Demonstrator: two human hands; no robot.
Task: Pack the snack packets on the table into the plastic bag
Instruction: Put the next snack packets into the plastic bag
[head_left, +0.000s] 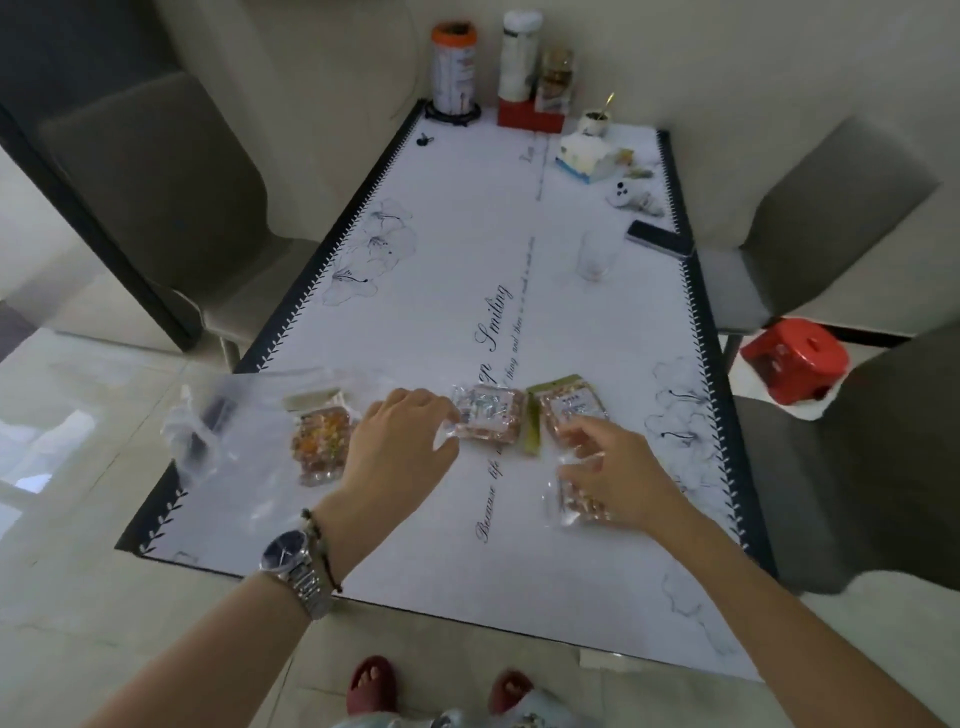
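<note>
L hand (402, 441) is on the near-left corner of the middle packet (485, 415), fingertips touching the clear wrapper edge. Looks like a pinch starting, but can't tell if it's closed on it; packet lies flat on the table (415, 260).

R hand (608, 473) is spread, fingers open, hovering over/touching 2 packets: the green-edged packet (566, 410) just beyond its fingertips and the near-right packet (574, 506) partly under the palm. No firm grip visible on either.

4th packet (322, 441), orange/mixed contents, sits to the L and seems to be inside or under the clear plastic bag (223, 431). Bag is see-through and blurred, can't say which.

Key relation: bag lies to the far L of all loose packets, mouth direction unclear. Middle packet's long axis runs roughly L-R, so it points toward the bag. L hand is the nearer one to the bag, between it and the packets, so my guess is L carries and R feeds.

Progress est: 1 of 4 maybe in, 3 loose.

Risk: slick wrappers, floppy bag with no hand holding it open.
</note>
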